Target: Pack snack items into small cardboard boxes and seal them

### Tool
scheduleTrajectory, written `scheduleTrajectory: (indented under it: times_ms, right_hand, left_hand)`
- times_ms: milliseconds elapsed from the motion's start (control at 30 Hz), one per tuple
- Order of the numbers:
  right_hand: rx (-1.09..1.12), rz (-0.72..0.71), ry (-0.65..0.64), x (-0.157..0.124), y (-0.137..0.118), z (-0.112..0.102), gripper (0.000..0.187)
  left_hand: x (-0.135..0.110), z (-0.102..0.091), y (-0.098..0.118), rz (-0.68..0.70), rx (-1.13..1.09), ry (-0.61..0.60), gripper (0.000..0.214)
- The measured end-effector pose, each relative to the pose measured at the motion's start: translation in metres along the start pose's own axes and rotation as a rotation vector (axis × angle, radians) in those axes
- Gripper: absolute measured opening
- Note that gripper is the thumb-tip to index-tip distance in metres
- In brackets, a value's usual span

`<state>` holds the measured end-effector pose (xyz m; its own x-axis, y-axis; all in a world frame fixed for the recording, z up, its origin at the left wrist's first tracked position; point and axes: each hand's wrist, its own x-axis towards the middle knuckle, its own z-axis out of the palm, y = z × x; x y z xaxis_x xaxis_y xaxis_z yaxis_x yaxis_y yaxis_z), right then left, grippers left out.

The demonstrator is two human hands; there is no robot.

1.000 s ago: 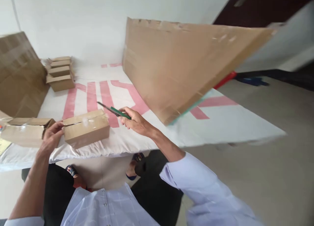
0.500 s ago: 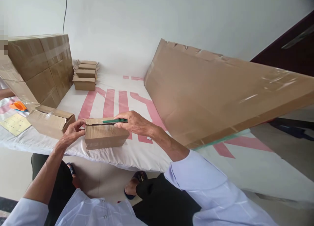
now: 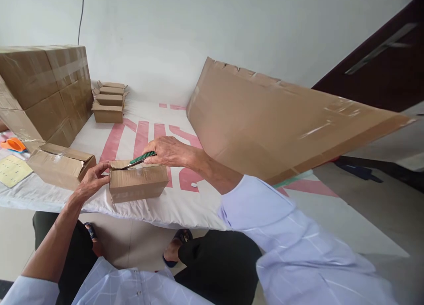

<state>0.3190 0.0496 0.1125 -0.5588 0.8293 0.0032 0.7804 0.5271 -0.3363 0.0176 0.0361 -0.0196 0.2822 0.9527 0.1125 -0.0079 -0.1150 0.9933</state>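
Cardboard box (image 3: 139,185), oblong, taped. Green, ribbed cutter (image 3: 143,158), slanted over the top seam, clamped in the right grip (image 3: 167,151), knuckles up. Left grip (image 3: 92,181), thumb and forefinger apart, at the box's left end. Beneath: creased, white cloth-covered surface (image 3: 185,207).

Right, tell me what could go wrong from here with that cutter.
Two risks. The blade of the green cutter in the right hand points toward the left hand, whose fingers are at the near carton's left end; a slip could cut them. Also, the blade is at the carton's top, so going too deep might damage anything inside, though the contents are hidden.
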Motion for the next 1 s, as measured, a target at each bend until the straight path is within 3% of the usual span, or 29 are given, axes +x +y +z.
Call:
scheduleTrajectory:
  times_ms: [167, 433, 533, 667, 733, 800, 900, 1000]
  right_hand:
    - [-0.092, 0.088, -0.055, -0.011, 0.020, -0.010, 0.028]
    - [0.222, 0.220, 0.157, -0.079, 0.075, -0.019, 0.029]
    - [0.316, 0.319, 0.345, -0.105, 0.104, 0.016, 0.038]
    - [0.262, 0.472, 0.616, -0.123, 0.139, 0.111, 0.037]
    - [0.160, 0.592, 0.604, -0.127, 0.147, 0.161, 0.036]
    - [0.074, 0.691, 0.554, -0.131, 0.151, 0.197, 0.034]
    - [0.037, 0.732, 0.503, -0.134, 0.153, 0.218, 0.033]
    - [0.126, 0.680, 0.555, -0.124, 0.148, 0.206, 0.034]
  left_hand:
    - [0.003, -0.003, -0.001, -0.017, 0.057, 0.036, 0.074]
    - [0.007, -0.010, -0.002, -0.027, 0.203, 0.015, 0.076]
    - [0.009, -0.016, -0.004, -0.027, 0.228, -0.037, 0.093]
    - [0.015, -0.024, -0.007, -0.032, 0.319, -0.154, 0.128]
    - [0.017, -0.026, -0.006, -0.014, 0.421, -0.196, 0.136]
    - [0.020, -0.028, -0.004, 0.009, 0.530, -0.233, 0.140]
    - [0.022, -0.030, -0.001, 0.030, 0.661, -0.275, 0.142]
    - [0.024, -0.032, -0.001, 0.058, 0.741, -0.275, 0.143]
